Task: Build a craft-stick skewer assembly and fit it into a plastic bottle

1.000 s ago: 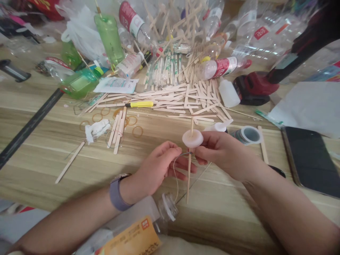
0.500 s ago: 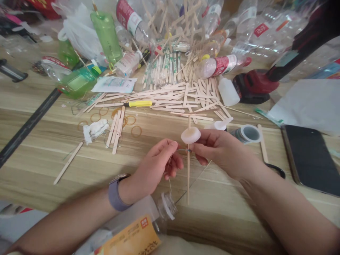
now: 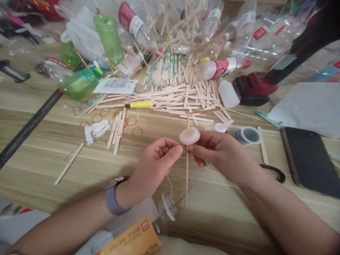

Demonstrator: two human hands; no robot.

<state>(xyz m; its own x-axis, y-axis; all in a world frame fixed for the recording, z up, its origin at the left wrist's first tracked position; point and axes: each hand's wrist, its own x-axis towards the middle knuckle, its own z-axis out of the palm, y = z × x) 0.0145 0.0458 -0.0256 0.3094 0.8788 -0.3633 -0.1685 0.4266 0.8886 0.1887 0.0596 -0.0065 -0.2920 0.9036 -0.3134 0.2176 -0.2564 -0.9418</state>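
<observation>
A thin wooden stick stands nearly upright before me, passing through a white round cap-like disc. My right hand is closed on the stick just under the disc. From the left, my left hand pinches a fine thread, its fingertips close beside the stick. Some turns of thread circle the stick between the two hands. Below my left hand the thread hangs toward the neck of a clear bottle with an orange label, lying near my lap.
Loose craft sticks are heaped ahead, with a yellow-handled tool at their near edge. Plastic bottles crowd the back. On the right are a phone, a grey tape roll and a red-and-black power tool. Rubber bands lie left.
My left hand has moved right and slightly up to the stick, its fingers curling in more. The right hand still holds the stick, and the view has shifted slightly.
</observation>
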